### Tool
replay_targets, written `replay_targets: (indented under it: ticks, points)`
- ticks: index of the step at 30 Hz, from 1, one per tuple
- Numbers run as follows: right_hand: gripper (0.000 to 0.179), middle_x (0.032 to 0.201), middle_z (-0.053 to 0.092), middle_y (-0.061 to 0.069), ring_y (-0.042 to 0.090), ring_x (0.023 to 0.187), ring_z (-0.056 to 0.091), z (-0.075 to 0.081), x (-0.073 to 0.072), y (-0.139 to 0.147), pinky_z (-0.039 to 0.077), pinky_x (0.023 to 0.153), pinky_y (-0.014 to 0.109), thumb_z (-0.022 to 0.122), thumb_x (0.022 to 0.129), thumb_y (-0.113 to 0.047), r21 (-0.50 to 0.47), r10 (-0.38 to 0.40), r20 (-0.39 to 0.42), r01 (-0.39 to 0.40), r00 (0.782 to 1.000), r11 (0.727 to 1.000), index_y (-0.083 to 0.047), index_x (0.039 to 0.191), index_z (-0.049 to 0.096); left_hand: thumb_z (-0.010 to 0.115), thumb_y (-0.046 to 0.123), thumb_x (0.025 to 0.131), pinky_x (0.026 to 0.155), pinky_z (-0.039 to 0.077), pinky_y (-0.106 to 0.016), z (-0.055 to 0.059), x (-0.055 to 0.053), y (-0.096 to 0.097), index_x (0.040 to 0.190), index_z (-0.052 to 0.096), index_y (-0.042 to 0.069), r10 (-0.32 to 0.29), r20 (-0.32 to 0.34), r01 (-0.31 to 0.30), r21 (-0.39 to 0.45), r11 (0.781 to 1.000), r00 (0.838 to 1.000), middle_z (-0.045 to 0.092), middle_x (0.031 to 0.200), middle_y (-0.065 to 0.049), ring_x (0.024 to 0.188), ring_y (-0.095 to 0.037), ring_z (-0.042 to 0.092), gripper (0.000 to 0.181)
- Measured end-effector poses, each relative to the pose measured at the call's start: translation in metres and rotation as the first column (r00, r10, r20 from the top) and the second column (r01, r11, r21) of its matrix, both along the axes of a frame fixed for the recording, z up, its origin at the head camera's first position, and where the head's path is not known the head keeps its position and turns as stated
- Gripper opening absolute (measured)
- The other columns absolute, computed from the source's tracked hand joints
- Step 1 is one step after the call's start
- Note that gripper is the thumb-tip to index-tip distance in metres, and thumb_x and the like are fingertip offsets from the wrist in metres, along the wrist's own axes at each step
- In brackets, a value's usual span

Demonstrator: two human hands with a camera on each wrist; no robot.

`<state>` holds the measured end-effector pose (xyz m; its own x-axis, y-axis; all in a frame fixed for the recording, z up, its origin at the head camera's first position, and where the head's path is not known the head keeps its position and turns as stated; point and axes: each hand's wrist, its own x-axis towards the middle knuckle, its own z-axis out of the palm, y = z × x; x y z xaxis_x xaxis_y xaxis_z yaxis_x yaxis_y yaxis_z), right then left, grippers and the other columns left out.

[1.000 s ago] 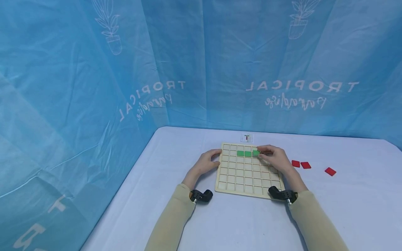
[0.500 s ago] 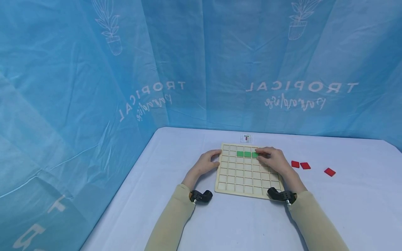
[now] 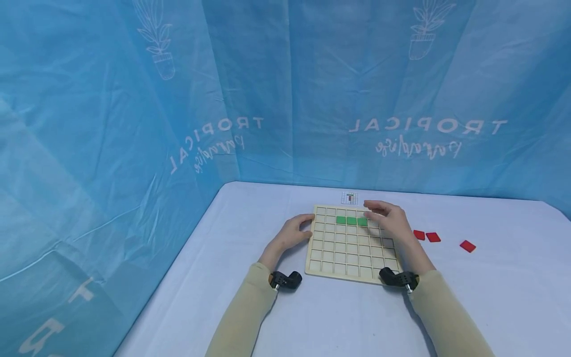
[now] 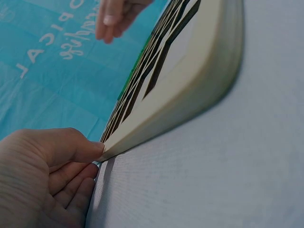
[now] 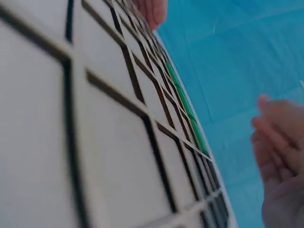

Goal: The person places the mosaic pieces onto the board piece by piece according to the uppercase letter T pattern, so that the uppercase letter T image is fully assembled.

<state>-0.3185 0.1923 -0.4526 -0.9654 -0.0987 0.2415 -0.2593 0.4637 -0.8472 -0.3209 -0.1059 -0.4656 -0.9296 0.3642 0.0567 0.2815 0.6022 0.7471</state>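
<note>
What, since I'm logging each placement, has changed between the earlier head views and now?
The right hand has let go of the rightmost green tile and risen off the grid board; that tile has settled in line with the other two. The left hand stays at the board's left edge; the three red tiles lie as before.

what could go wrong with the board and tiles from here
The right hand hovers close to the green tiles, so a low sweep might knock one out of its square. The left hand touches the edge of the board; a push could shift it. The loose red tiles lie near the right hand and might get brushed if it swings outward.
</note>
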Motion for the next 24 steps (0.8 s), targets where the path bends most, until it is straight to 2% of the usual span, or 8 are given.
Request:
replay_targets:
  ticks: [5, 8, 10, 12, 16, 19, 22, 24]
  points:
    - [0.050, 0.126, 0.058, 0.013, 0.024, 0.113, 0.055, 0.024, 0.008, 0.011, 0.050, 0.084, 0.017, 0.064, 0.090, -0.035, -0.064, 0.012, -0.023, -0.013, 1.000, 0.998, -0.007, 0.131, 0.056, 0.062, 0.006, 0.087, 0.110, 0.030, -0.033, -0.001, -0.001, 0.002, 0.138, 0.047, 0.008, -0.001, -0.002, 0.001, -0.002, 1.000, 1.000, 0.045, 0.141, -0.007, 0.132, -0.020, 0.037, 0.053]
    - [0.051, 0.127, 0.058, 0.010, 0.021, 0.114, 0.055, 0.030, 0.010, 0.026, 0.049, 0.088, 0.020, 0.064, 0.090, -0.037, -0.029, -0.010, -0.034, 0.009, 0.999, 1.000, -0.010, 0.132, 0.056, 0.062, 0.006, 0.087, 0.110, 0.030, -0.033, -0.001, -0.001, 0.003, 0.138, 0.047, 0.008, 0.002, 0.000, -0.002, -0.001, 1.000, 1.000, 0.046, 0.141, -0.006, 0.132, -0.020, 0.038, 0.053]
    - [0.054, 0.128, 0.058, 0.010, 0.022, 0.115, 0.055, 0.033, 0.014, 0.039, 0.049, 0.092, 0.030, 0.064, 0.089, -0.040, 0.009, -0.042, -0.033, 0.042, 0.999, 0.999, -0.010, 0.132, 0.056, 0.062, 0.006, 0.087, 0.110, 0.031, -0.033, -0.002, -0.001, 0.003, 0.138, 0.047, 0.008, 0.004, 0.003, -0.004, 0.001, 1.000, 1.000, 0.045, 0.141, -0.006, 0.132, -0.020, 0.038, 0.053]
    - [0.056, 0.128, 0.058, 0.009, 0.023, 0.114, 0.056, 0.036, 0.018, 0.054, 0.049, 0.093, 0.033, 0.063, 0.088, -0.044, 0.053, -0.092, -0.028, 0.094, 0.995, 0.994, -0.011, 0.133, 0.055, 0.061, 0.006, 0.087, 0.110, 0.031, -0.033, -0.001, -0.001, 0.003, 0.138, 0.047, 0.008, 0.002, 0.005, -0.002, 0.003, 1.000, 1.000, 0.045, 0.141, -0.006, 0.132, -0.020, 0.038, 0.053]
    - [0.063, 0.129, 0.056, 0.014, 0.026, 0.113, 0.057, 0.047, 0.038, 0.085, 0.049, 0.086, 0.016, 0.061, 0.087, -0.050, 0.124, -0.197, -0.034, 0.200, 0.980, 0.972, -0.009, 0.134, 0.053, 0.061, 0.006, 0.088, 0.110, 0.031, -0.034, 0.000, 0.000, 0.002, 0.139, 0.047, 0.007, -0.005, 0.005, 0.005, 0.002, 1.000, 1.000, 0.045, 0.142, -0.007, 0.132, -0.021, 0.038, 0.053]
    - [0.062, 0.129, 0.055, 0.016, 0.007, 0.105, 0.058, 0.050, 0.053, 0.111, 0.044, 0.077, 0.004, 0.061, 0.088, -0.047, 0.145, -0.249, -0.057, 0.255, 0.967, 0.956, -0.008, 0.136, 0.051, 0.061, 0.006, 0.088, 0.110, 0.031, -0.034, 0.001, 0.000, 0.001, 0.139, 0.046, 0.007, -0.006, 0.004, 0.006, 0.002, 1.000, 1.000, 0.045, 0.142, -0.008, 0.132, -0.022, 0.038, 0.053]
    - [0.058, 0.127, 0.055, 0.017, -0.013, 0.094, 0.052, 0.048, 0.068, 0.136, 0.042, 0.074, 0.002, 0.061, 0.090, -0.042, 0.138, -0.293, -0.067, 0.300, 0.954, 0.944, -0.008, 0.136, 0.051, 0.061, 0.006, 0.087, 0.110, 0.031, -0.034, 0.001, 0.000, 0.001, 0.139, 0.047, 0.008, -0.005, 0.005, 0.005, 0.004, 1.000, 1.000, 0.045, 0.142, -0.007, 0.132, -0.021, 0.038, 0.053]
    - [0.056, 0.127, 0.057, 0.012, -0.018, 0.091, 0.048, 0.046, 0.077, 0.150, 0.042, 0.074, 0.002, 0.062, 0.090, -0.039, 0.119, -0.322, -0.054, 0.326, 0.945, 0.938, -0.009, 0.137, 0.051, 0.061, 0.006, 0.087, 0.110, 0.030, -0.035, 0.001, 0.000, 0.001, 0.139, 0.047, 0.007, -0.007, 0.005, 0.007, 0.006, 1.000, 1.000, 0.045, 0.142, -0.008, 0.132, -0.022, 0.038, 0.053]
